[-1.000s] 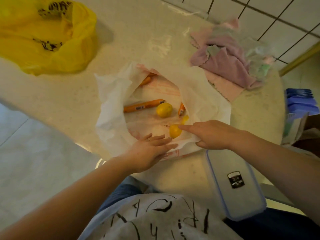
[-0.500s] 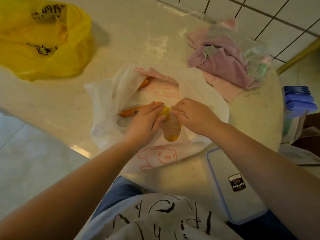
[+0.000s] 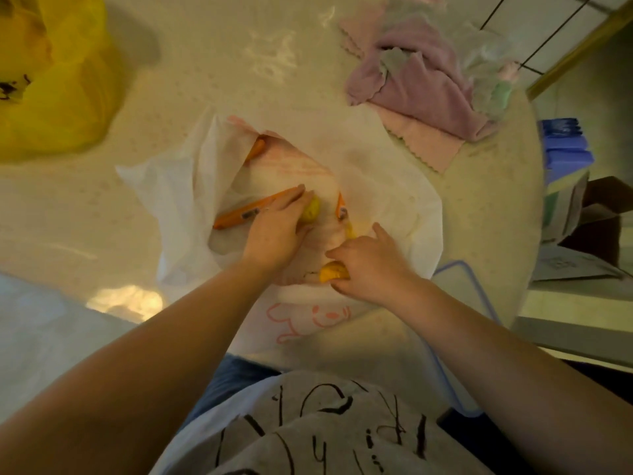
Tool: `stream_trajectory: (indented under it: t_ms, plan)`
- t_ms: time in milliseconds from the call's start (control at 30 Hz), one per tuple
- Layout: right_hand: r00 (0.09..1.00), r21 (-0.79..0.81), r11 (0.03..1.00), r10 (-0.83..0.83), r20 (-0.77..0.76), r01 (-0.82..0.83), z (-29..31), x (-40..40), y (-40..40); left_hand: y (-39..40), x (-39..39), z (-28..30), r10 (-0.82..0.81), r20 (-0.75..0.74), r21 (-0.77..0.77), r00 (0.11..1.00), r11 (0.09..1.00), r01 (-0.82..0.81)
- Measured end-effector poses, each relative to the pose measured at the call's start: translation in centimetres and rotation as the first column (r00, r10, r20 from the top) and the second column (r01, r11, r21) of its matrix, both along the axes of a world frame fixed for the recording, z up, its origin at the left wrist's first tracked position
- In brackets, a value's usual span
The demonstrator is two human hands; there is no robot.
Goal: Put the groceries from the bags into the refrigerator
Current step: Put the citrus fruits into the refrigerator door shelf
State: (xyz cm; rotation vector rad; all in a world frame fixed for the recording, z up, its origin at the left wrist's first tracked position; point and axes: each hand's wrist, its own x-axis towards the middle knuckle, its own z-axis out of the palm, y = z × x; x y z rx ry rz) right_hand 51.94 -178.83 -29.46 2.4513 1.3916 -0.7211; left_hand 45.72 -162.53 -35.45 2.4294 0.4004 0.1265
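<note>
A white plastic bag (image 3: 178, 200) lies open on the pale counter (image 3: 219, 80). Inside it are orange sausage sticks (image 3: 251, 210) and small yellow lemons. My left hand (image 3: 274, 234) reaches into the bag, its fingers arched over one lemon (image 3: 312, 210) and touching the long sausage stick. My right hand (image 3: 371, 265) is at the bag's near edge and grips a second lemon (image 3: 329, 272), with the index finger stretched forward. Two more sticks show, one far back (image 3: 256, 150) and one mid-bag (image 3: 340, 208). Another yellow piece (image 3: 351, 231) peeks out by my right index finger.
A yellow plastic bag (image 3: 58, 84) sits at the far left of the counter. Pink and purple cloths (image 3: 421, 84) are piled at the back right. A clear lidded container with a blue rim (image 3: 459, 293) lies under my right forearm. Blue items (image 3: 565, 145) and a cardboard box (image 3: 596, 217) stand off the counter's right edge.
My right hand has pulled back toward me with a lemon in its grip. My left hand has pushed deeper into the bag onto the other lemon. The view has moved closer.
</note>
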Motion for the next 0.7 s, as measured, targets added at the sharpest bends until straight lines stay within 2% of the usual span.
stream_trajectory:
  t_ms: [100,267,400,533,600,700]
  plan:
    - [1.000,-0.008,1.000,-0.021,-0.010,0.021,-0.2,-0.1,0.0,0.3,0.3,0.1,0.008,0.014,0.052,1.000,0.999,-0.009]
    - [0.999,0.034,0.999,-0.039,0.000,0.039,-0.6,-0.7,-0.4,0.2,-0.3,0.1,0.018,0.069,0.054,0.997,0.998,-0.022]
    - [0.978,0.153,0.967,-0.192,-0.076,0.202,-0.1,-0.7,-0.2,0.4,-1.3,0.8,0.027,0.107,0.047,0.994,0.998,-0.033]
    - [0.916,0.378,0.836,-0.343,-0.208,0.399,1.9,-0.4,1.0,1.0,-2.4,3.1,0.124,0.140,-0.006,0.982,0.992,-0.125]
    - [0.898,0.500,0.747,-0.340,-0.279,0.438,3.4,-0.4,2.2,1.6,-3.2,5.0,0.211,0.174,-0.065,0.962,0.977,-0.203]
    - [0.892,0.655,0.607,-0.275,-0.359,0.450,5.9,-0.6,4.6,2.7,-5.1,8.6,0.308,0.238,-0.059,0.921,0.951,-0.303]
